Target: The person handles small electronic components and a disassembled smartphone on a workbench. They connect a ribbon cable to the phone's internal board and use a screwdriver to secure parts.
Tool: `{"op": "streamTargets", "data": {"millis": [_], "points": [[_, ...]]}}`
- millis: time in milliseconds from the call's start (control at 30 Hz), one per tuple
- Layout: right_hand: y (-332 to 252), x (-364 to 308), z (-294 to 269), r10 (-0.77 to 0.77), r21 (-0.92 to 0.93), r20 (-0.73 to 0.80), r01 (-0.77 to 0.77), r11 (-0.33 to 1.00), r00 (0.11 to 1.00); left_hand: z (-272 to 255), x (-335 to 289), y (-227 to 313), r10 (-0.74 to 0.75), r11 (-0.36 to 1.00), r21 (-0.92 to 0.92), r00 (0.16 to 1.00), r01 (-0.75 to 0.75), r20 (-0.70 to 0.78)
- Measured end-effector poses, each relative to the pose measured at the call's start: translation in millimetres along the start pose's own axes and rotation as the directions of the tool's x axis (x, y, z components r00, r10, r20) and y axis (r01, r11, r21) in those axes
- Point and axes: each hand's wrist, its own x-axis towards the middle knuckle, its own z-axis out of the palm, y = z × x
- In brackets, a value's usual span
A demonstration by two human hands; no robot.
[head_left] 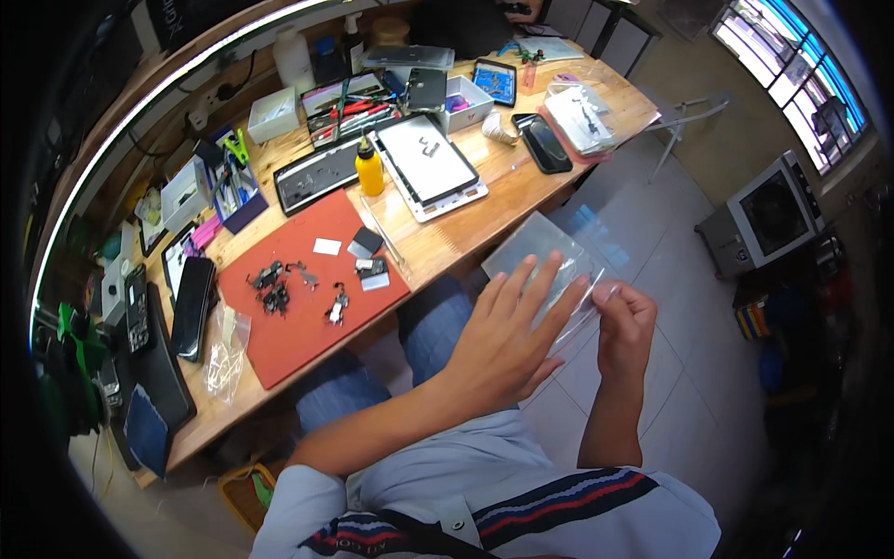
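A long wooden workbench [447,244] carries a red mat [298,326] strewn with small phone parts [272,287], a yellow bottle [370,168], a white tablet [428,163], black phones [543,142] and tool trays [349,104].

clear plastic sheet [540,252] partly covered by left hand [507,340], small parts on red mat [307,307] too small to identify

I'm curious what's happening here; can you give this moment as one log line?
left hand: flat on clear plastic bag | right hand: pinching bag's edge | bag held off the wooden workbench | red mat: small parts
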Motion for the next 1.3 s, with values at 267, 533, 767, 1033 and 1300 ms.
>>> {"op": "streamTargets", "data": {"millis": [267,533,767,1033,1300], "points": [[18,-15,-8,-0.117,-0.098,0.003,0.117,0.988,0.993,9,-33,-36,-0.548,0.452,-0.826,0.836,0.336,0.04],[67,10,30,0.172,0.153,0.296,-0.225,0.962,0.939,-10,-29,-72,-0.785,0.096,-0.995,0.614,-0.013,-0.084],[56,40,47,0.157,0.0,0.228,-0.161,0.987,0.961,-13,-44,-96,-0.776,0.243,-0.948,0.627,0.207,-0.062],[42,58,46,0.121,-0.09,0.189,-0.106,0.99,0.975,-4,-42,-106,-0.774,0.384,-0.853,0.626,0.354,-0.089],[25,67,54,-0.035,-0.093,0.258,0.06,0.994,0.966,-19,-28,-102,-0.721,0.475,-0.835,0.667,0.278,-0.188]]}}
